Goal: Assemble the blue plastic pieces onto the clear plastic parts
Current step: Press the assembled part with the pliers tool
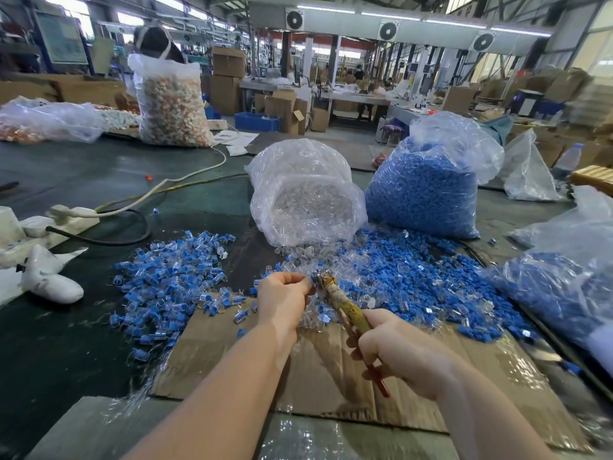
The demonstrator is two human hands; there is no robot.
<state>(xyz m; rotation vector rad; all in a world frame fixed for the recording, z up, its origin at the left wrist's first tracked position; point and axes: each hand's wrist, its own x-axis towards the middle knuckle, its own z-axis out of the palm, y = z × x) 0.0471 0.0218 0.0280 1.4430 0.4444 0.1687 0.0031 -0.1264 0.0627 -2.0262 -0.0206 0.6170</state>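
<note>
My left hand point(282, 298) pinches a small blue-and-clear piece point(313, 279) at the jaws of the pliers point(345, 310). My right hand point(394, 350) grips the pliers' taped yellow and red handles. Loose blue pieces point(414, 277) lie heaped to the right, and clear parts point(298, 257) spill from a clear bag point(305, 200) just beyond my hands. A pile of joined blue-and-clear parts point(169, 277) lies to the left. A full bag of blue pieces point(424, 190) stands at the back right.
A cardboard sheet point(318, 366) lies under my arms on the dark table. A white power strip with cables point(71, 215) and a white glove point(49, 280) sit at left. More bags stand at far left point(172, 101) and at right point(557, 287).
</note>
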